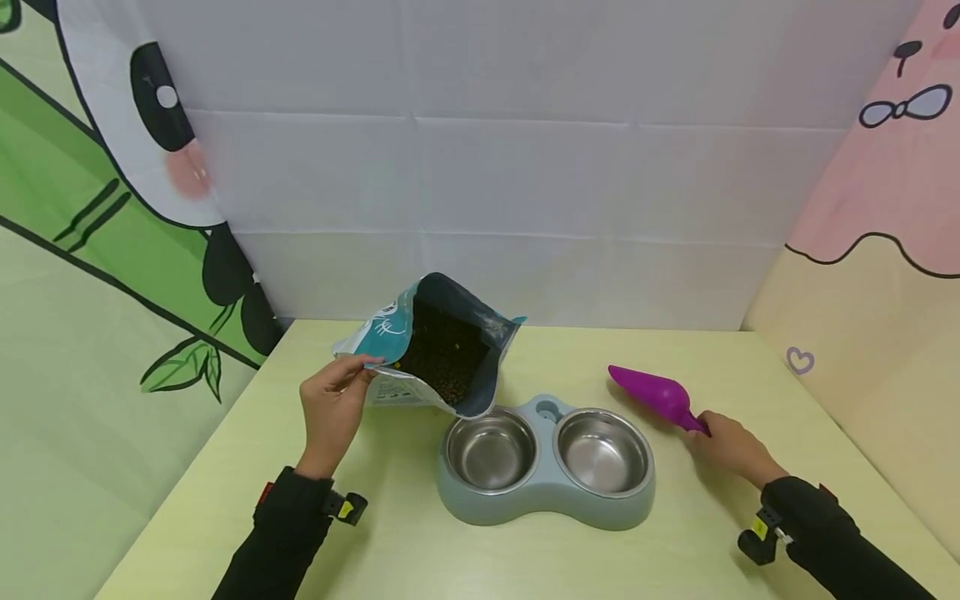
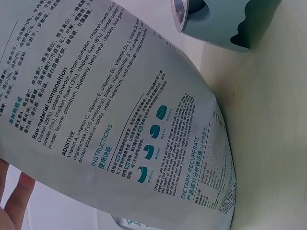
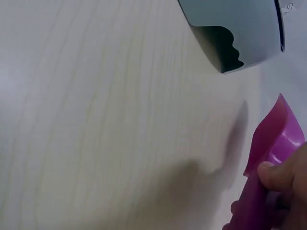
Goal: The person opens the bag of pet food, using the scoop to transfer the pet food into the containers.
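My left hand (image 1: 333, 408) pinches the near left edge of an opened pet food bag (image 1: 390, 333), its mouth tilted toward me. Brown kibble (image 1: 446, 354) shows inside. In the left wrist view the bag's printed back (image 2: 124, 115) fills much of the picture, with fingers (image 2: 19, 196) at its edge. On the right, my right hand (image 1: 731, 450) grips a purple scoop (image 1: 656, 393) by its handle, above the table. The right wrist view shows the thumb (image 3: 276, 175) lying along the scoop (image 3: 273, 139). Between the hands, the bag's lower edge overlaps the double pet bowl's left bowl (image 1: 491, 452).
The blue-grey double bowl stand (image 1: 547, 492) rests on the pale wooden table (image 1: 390, 533). Its right steel bowl (image 1: 603, 454) shows bare metal. A white cloth backdrop (image 1: 525, 183) rises behind the table, with printed cartoon panels (image 1: 150, 275) at the sides.
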The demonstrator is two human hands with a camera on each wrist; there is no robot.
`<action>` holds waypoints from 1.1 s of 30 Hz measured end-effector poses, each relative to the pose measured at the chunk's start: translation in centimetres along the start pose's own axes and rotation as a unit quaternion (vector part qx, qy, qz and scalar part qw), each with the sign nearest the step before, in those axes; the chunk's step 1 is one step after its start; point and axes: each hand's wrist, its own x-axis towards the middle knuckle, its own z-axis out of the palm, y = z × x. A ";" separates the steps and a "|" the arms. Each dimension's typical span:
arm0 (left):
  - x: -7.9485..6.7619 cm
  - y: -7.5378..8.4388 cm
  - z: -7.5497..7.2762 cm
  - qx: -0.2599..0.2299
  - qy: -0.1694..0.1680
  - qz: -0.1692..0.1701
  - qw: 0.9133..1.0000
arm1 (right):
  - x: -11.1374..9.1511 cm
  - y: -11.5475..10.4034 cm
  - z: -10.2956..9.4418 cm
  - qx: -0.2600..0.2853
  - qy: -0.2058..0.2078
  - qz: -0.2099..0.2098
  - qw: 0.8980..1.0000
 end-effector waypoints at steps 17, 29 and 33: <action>0.1 0.7 0.0 0.006 -0.004 0.004 1.000 | -1.0 -1.8 -2.4 0.010 0.027 -0.003 1.000; 0.2 1.3 -0.2 0.024 -0.007 -0.006 1.000 | -1.5 -2.6 -3.8 0.068 0.013 -0.029 0.997; 0.2 1.2 -0.3 0.022 -0.009 -0.008 1.000 | -1.7 -3.5 -4.7 0.100 -0.003 -0.026 0.995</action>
